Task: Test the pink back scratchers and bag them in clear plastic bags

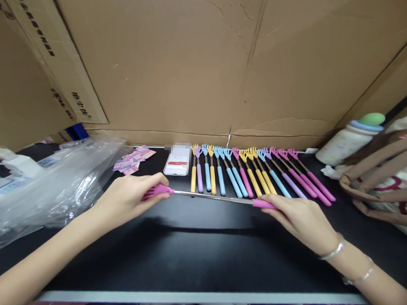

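Between my two hands a pink back scratcher (215, 197) is stretched level above the black table, its metal rod drawn out long. My left hand (133, 194) pinches its pink claw head, which the fingers partly cover. Around the pink handle at the other end, my right hand (298, 221) is closed; most of that handle is hidden in the palm. Just beyond, a row of back scratchers (236, 176) in yellow, purple, blue and pink lies with claws toward the cardboard wall and handles toward me.
Clear plastic bags (65, 181) spread over the table's left side. Small pink-purple cards (133, 160) and a phone (176, 162) lie at the back. On the right are a white bottle (349, 144) and a brown-handled bag (386, 175). Cardboard (181, 65) walls the back.
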Motion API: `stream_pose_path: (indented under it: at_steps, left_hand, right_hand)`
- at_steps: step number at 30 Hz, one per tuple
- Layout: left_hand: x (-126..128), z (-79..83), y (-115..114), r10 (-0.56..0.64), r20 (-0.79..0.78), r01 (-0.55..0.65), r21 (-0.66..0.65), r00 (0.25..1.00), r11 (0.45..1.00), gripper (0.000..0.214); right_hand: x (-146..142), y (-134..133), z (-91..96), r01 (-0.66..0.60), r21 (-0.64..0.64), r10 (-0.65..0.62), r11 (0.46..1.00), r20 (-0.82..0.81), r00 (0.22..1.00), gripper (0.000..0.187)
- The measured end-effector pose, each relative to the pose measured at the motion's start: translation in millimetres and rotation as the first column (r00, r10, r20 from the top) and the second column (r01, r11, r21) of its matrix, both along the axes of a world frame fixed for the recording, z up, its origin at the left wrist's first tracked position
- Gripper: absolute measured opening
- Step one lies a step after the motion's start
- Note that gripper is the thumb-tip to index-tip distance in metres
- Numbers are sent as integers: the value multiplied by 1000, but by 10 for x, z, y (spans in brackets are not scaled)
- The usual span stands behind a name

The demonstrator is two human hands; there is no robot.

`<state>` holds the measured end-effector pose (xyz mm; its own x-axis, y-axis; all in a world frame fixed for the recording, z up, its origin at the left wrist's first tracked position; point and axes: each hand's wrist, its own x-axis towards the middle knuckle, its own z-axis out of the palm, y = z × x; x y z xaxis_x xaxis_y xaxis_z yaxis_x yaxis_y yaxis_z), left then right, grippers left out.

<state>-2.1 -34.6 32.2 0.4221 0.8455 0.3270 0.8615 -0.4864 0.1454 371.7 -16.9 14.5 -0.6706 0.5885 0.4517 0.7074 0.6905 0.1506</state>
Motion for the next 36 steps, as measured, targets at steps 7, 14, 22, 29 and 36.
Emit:
stream_pose_path:
  at_steps: [7, 14, 22, 29, 36]
  left_hand:
    - [454, -89, -128, -37, -40, 35, -54, 999, 998, 20]
    - [520, -81, -97, 43, 26, -42, -31, 999, 999, 17]
    - [559, -68, -25, -80, -77, 90, 146, 994, 985, 20]
    - [638, -53, 35, -109, -240, 213, 471, 965, 856, 14]
    - [679, -168, -8, -200, -349, 360, 492, 916, 793, 24]
  right_hand:
    - [-355, -102, -12, -9, -22, 10, 1000, 38, 999, 40]
    - [-489, -68, 14, 16, 97, -18, 995, 20, 1000, 38]
    - [-666, -91, 54, -9, 132, -22, 991, 229, 973, 25]
    - [-800, 5, 3, 5, 133, -29, 991, 179, 984, 21]
    - [-854, -95, -40, -118, 194, 87, 974, 164, 983, 26]
